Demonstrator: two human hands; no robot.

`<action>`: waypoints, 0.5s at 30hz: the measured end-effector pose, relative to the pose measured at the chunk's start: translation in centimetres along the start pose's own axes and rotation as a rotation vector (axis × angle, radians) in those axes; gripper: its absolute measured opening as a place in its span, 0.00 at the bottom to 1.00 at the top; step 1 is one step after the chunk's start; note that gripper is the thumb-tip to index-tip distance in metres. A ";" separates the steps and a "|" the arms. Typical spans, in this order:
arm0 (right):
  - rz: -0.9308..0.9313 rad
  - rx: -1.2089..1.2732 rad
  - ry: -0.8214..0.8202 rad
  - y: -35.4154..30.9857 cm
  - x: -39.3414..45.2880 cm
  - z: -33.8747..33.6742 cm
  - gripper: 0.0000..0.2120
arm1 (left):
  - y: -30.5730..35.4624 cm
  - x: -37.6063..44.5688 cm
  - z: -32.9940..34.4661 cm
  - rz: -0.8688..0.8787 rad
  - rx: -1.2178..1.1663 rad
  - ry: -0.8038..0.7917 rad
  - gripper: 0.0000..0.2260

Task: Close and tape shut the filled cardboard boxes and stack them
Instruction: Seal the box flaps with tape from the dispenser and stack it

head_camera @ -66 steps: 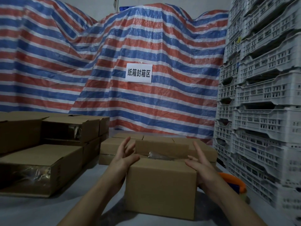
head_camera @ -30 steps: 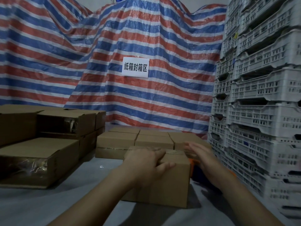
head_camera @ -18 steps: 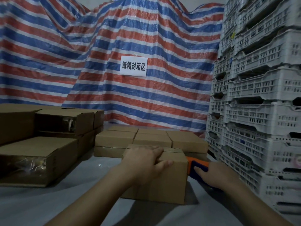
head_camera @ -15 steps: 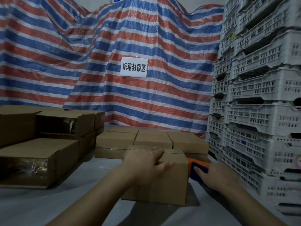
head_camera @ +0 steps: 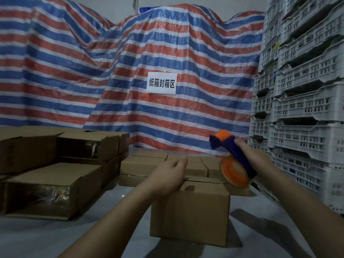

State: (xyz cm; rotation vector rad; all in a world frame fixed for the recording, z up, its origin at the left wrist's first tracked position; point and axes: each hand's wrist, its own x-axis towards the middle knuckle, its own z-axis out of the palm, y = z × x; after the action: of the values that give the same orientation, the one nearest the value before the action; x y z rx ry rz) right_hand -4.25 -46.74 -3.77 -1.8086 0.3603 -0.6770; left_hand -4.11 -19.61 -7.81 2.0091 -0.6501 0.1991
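Observation:
A small brown cardboard box [head_camera: 191, 213] stands on the grey table in front of me, its top flaps folded down. My left hand [head_camera: 167, 175] rests flat on the left part of its top, fingers stretched out. My right hand [head_camera: 255, 161] grips the handle of an orange and dark blue tape dispenser [head_camera: 232, 161], lifted above the box's right edge. The tape roll faces me.
A low row of closed boxes [head_camera: 141, 164] lies behind the box. Larger boxes [head_camera: 55, 187] are stacked at the left, some with open ends. White plastic crates [head_camera: 301, 108] tower at the right. A striped tarp with a white sign [head_camera: 161, 83] hangs behind.
My hands folded the flaps shut. The right hand then reached down to the right of the box, took the tape dispenser and raised it above the box's right edge. The left hand stayed on top.

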 end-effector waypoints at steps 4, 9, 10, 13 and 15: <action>-0.107 0.157 -0.288 -4.2 -2.1 2.4 0.23 | -0.1 0.4 -0.4 -0.071 -0.172 0.041 0.22; -0.098 0.070 -0.512 -6.2 -4.0 4.9 0.22 | 0.6 0.5 -1.0 -0.228 -0.465 0.118 0.32; -0.102 0.016 -0.533 -6.1 -4.1 5.2 0.23 | 0.8 0.5 -1.2 -0.260 -0.534 0.123 0.34; -0.139 -0.080 -0.552 -5.9 -4.1 5.7 0.27 | 0.8 0.5 -1.8 -0.333 -0.684 0.170 0.37; -0.145 -0.093 -0.548 -6.0 -4.0 5.9 0.31 | 0.8 0.7 -2.0 -0.359 -0.713 0.191 0.37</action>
State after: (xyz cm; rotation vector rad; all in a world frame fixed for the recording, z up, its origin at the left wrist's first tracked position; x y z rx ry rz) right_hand -4.37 -38.01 -0.54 -2.0355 -0.1092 -0.2412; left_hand -3.72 -18.48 -5.96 1.3593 -0.1825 -0.0565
